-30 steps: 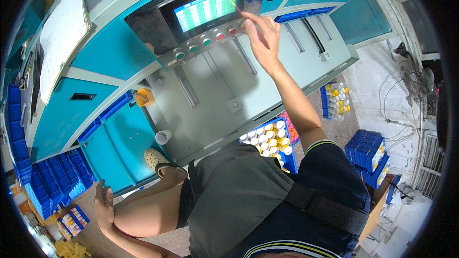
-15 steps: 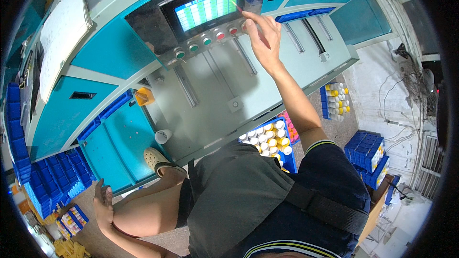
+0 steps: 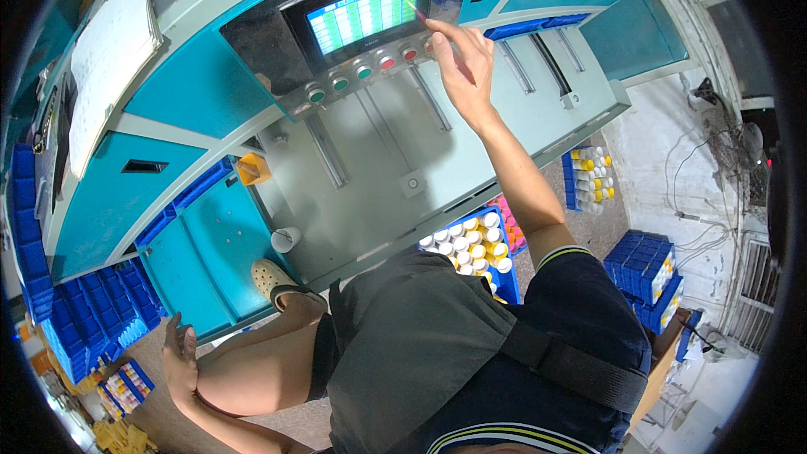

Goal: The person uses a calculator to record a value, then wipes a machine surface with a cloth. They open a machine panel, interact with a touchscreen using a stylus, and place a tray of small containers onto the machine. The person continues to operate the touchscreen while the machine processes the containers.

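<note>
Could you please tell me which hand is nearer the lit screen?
Right. The right hand is close beside the screen, lower right; the left hand is far down-left.

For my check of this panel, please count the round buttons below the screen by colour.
Green buttons: 3
Red buttons: 2
Button partly covered by the right hand, colour unclear: 1
Total in view: 6

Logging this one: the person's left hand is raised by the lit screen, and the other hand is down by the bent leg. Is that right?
Not quite: the right hand is the one raised by the lit screen. The other, the left, is down by the bent leg; the head view shows it.
</note>
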{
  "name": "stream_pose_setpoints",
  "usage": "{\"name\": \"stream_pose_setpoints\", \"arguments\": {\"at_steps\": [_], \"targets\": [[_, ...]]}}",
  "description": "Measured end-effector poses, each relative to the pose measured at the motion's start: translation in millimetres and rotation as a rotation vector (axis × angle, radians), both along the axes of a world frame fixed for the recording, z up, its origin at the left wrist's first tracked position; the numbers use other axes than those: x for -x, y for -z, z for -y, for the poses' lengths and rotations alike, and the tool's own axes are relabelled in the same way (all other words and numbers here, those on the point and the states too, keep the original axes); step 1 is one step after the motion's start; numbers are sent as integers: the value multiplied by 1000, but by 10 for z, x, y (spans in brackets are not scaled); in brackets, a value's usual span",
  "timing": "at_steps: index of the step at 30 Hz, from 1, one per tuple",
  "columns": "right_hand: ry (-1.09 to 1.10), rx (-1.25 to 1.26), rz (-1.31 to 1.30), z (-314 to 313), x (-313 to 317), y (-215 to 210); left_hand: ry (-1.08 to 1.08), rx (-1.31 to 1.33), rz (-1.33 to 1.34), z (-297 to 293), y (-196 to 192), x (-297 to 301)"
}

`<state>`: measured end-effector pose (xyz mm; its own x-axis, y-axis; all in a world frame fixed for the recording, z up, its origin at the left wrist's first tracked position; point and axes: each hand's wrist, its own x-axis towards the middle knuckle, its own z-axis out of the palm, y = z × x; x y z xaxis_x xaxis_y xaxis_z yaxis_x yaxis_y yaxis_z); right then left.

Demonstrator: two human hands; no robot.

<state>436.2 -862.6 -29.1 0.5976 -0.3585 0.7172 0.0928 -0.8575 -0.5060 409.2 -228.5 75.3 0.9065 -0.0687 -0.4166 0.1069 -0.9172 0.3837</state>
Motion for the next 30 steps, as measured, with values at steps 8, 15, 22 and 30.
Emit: {"name": "stream_pose_setpoints", "arguments": {"at_steps": [8,15,22,30], "targets": [[-6,-3,2,4,-2,-1,6,-19,8,36,-17,3],[6,13,-16,11,6,-6,14,-6,22,11,-4,2],[0,10,5,25,4,1,34,-21,24,32,-17,1],[13,9,14,39,16,-72,34,-18,2,16,-15,-8]]}}
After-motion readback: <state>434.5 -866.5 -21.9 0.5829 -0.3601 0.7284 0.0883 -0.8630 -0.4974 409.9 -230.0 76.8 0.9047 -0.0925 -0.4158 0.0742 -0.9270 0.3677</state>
